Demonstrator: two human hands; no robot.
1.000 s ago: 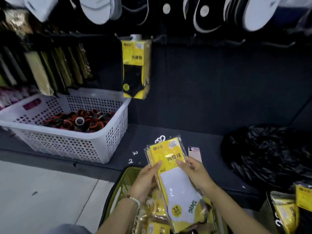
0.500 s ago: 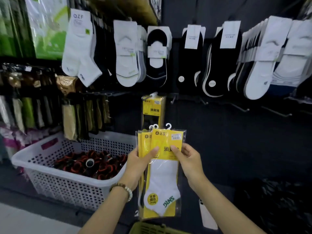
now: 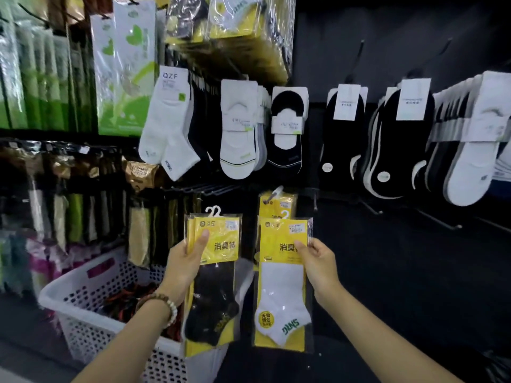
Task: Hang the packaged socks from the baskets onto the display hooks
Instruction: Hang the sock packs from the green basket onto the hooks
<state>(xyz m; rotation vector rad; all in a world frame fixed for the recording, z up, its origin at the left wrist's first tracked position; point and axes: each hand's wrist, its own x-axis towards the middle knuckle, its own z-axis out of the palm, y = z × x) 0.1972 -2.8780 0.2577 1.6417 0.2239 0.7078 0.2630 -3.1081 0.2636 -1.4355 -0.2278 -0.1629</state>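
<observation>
1. Centre of frame: a person's left hand (image 3: 184,268) grips a clear plastic packet with a yellow card and black ankle socks (image 3: 214,288). The thumb is pressed across the front of the card and the fingers are curled behind it. Two white plastic hangers (image 3: 213,211) stick up from the top of what the hand holds.
2. Just right of centre, the right hand (image 3: 318,265) pinches a matching yellow-carded packet of white ankle socks (image 3: 282,288) by its right edge. The packet hangs upright and apart from the black one.
3. Directly behind the white packet's top, another yellow sock packet (image 3: 278,207) hangs against the dark wall panel.
4. To the right, at mid-height, a bare metal display hook (image 3: 453,224) juts from the panel.
5. Across the upper middle and right, rows of carded white and black low-cut socks (image 3: 237,134) hang side by side.
6. Lower left: a white perforated plastic basket (image 3: 83,308) sits behind the left forearm, with dark red-and-black items inside.
7. A wooden bead bracelet (image 3: 163,302) circles the left wrist.
</observation>
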